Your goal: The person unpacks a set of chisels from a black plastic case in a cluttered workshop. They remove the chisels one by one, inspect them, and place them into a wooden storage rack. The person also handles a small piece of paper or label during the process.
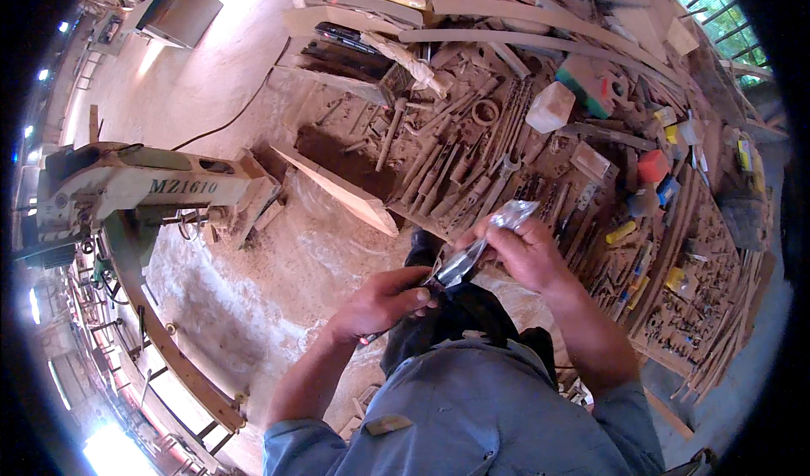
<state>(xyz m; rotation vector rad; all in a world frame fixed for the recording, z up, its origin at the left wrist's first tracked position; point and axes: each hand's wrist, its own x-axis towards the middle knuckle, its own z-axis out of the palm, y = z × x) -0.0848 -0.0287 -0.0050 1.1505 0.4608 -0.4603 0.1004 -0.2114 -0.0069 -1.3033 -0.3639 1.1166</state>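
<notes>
Single head-worn fisheye view, steeply downward and close over the hands, workbench point(540, 138) ahead.

Glossy clear plastic bag point(489, 235), dusty wooden bench point(540, 181)

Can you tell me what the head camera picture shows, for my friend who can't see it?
Looking down, a person's left hand and right hand hold a small clear plastic packet with a shiny metal piece inside. Beside them, a dusty workbench is covered with tools and wood strips. A green and cream machine stands on the sawdust floor.
</notes>
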